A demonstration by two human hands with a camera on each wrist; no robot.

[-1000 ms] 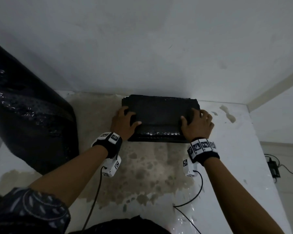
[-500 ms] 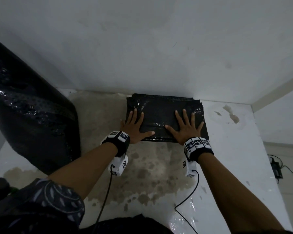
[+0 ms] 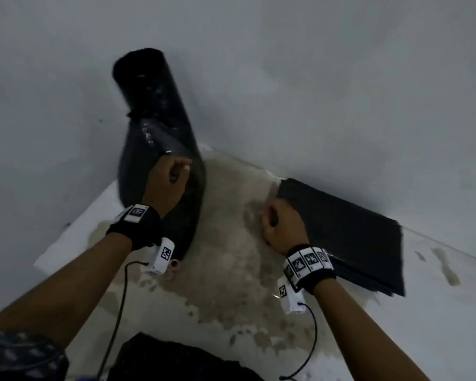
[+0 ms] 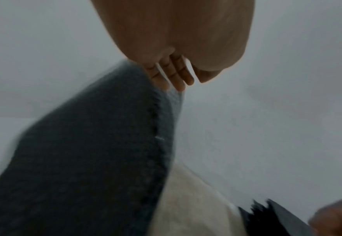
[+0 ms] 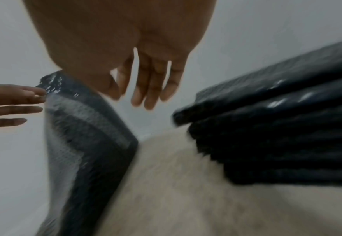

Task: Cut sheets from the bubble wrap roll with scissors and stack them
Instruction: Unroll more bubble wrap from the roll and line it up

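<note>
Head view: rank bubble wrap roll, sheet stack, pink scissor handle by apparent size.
1. bubble wrap roll, largest.
2. sheet stack, though it lies flat and foreshortened, so the gap to the roll is unsure.
3. pink scissor handle, by far smallest; mostly hidden behind the left wrist camera.

- The bubble wrap roll stands tilted on the surface, leaning toward the wall behind it.
- The stack of sheets lies flat on the surface, well to the right of the roll, its far edge against the wall.
- The left hand is at the roll's right side.
- The right hand is between roll and stack, just beside the stack's left edge.
</note>
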